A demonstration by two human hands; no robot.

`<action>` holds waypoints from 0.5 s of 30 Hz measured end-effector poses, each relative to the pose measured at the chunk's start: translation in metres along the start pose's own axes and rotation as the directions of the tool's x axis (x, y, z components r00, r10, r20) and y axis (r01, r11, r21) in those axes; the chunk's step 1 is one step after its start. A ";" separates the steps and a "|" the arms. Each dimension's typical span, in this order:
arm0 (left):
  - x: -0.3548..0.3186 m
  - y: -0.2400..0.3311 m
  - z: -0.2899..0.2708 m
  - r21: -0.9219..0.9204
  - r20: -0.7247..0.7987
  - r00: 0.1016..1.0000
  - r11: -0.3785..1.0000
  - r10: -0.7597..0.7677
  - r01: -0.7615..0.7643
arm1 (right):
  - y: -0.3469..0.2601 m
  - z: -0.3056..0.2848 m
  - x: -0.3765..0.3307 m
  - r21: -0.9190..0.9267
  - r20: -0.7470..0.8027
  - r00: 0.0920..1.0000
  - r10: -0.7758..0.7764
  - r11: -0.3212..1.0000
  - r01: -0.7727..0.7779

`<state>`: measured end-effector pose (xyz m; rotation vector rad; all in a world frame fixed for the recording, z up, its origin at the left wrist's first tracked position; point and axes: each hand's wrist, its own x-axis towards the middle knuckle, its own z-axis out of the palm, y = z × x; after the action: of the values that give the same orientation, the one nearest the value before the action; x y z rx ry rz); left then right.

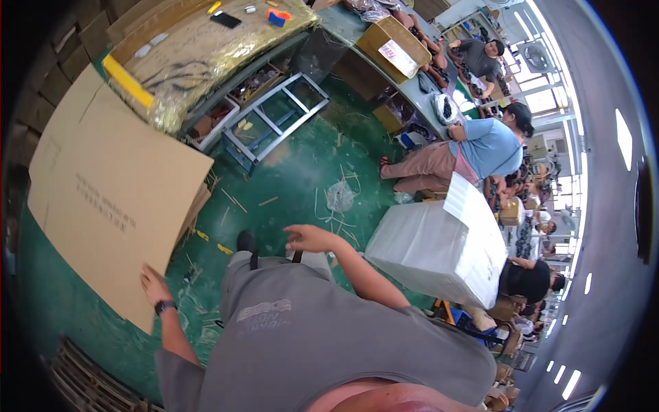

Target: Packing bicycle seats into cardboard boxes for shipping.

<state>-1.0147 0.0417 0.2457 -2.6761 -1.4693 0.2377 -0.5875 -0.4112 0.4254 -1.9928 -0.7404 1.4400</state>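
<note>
A large flat brown cardboard sheet (103, 185) with dark print stands tilted at the left, beside the work table. My left hand (155, 285), with a dark watch on its wrist, holds the sheet's near right edge; its fingers lie against the face and the thumb is hard to make out. Behind the right edge, further cardboard layers (197, 209) show. My right hand (312, 239) is in front of my body, its fingers loosely bent and apart, with nothing visible in it.
A plastic-wrapped table (206, 65) carries a phone (226, 20) and an orange-blue tape dispenser (278, 17). A metal frame (274, 120) stands beside it. Scraps and a clear bag (340, 197) litter the green floor. At right are a white-wrapped box (425, 247) and a person in blue (487, 147).
</note>
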 end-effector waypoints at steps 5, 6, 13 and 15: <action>-0.101 0.173 -0.119 -0.047 0.143 0.982 0.990 -0.124 0.132 | 0.004 -0.164 0.161 0.785 0.057 0.998 0.034 0.616 -0.066; -0.120 0.215 -0.133 -0.026 0.140 0.978 0.986 -0.157 0.162 | 0.005 -0.196 0.197 0.800 0.070 0.997 0.036 0.595 -0.078; -0.300 0.546 -0.166 -0.480 0.048 0.892 0.773 -0.450 0.416 | -0.041 -0.361 0.261 0.577 0.691 0.675 -0.258 0.760 -0.300; -0.329 0.634 -0.153 -0.581 0.016 0.828 0.669 -0.560 0.464 | -0.043 -0.384 0.274 0.564 0.781 0.551 -0.294 0.712 -0.418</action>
<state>-0.6353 -0.5753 0.3369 -2.3758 -2.4592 -0.5371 -0.1507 -0.2329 0.3796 -0.6265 -0.3147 2.3125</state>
